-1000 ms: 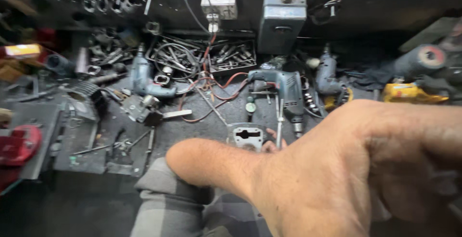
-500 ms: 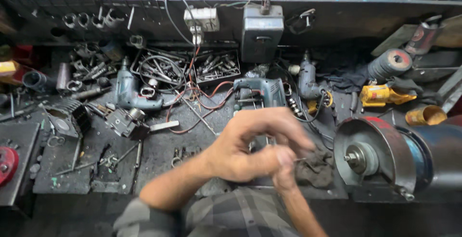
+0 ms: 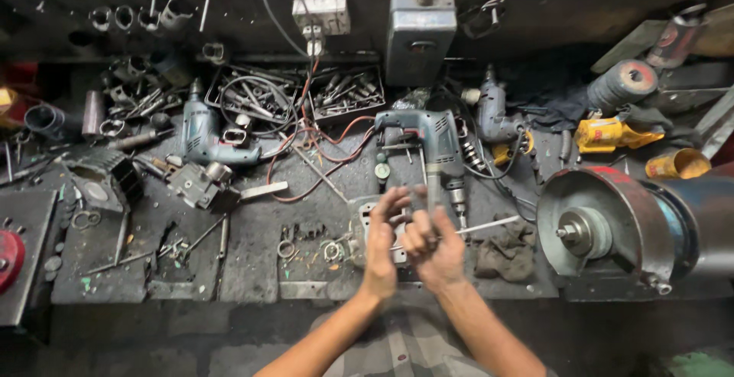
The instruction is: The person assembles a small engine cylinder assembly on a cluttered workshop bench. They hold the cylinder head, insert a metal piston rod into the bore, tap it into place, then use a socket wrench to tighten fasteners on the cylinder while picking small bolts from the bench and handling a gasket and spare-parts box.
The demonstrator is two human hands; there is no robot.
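Head view: both hands meet over the near-centre of the desk (image 3: 252,270), above a pale metal plate (image 3: 365,228) lying flat there. Left hand (image 3: 382,243) is upright, fingers (image 3: 394,199) loosely curled, palm facing the right hand; it touches the right hand, but whether it holds anything I can't tell. Right hand (image 3: 432,243) has its fingers bunched tight round a thin metal rod (image 3: 489,225) that sticks out to the right, over a dark rag (image 3: 505,251). Motion blur at the fingertips, so the exact grip isn't clear.

Just beyond the hands lies a blue-grey drill (image 3: 428,144), chuck pointing near. A 2nd drill (image 3: 206,136) lies far left w/ a red cable looping between them. A 3rd, smaller drill (image 3: 493,113) sits right of centre. Far centre: grey metal box (image 3: 420,37) and a socket block (image 3: 321,14) on the back wall. Tray of bolts and bits (image 3: 348,94) just below. Right side: big grinder wheel w/ guard (image 3: 604,228), near the rag. Yellow tool (image 3: 612,134) far right. Black finned part (image 3: 103,182) on the left.
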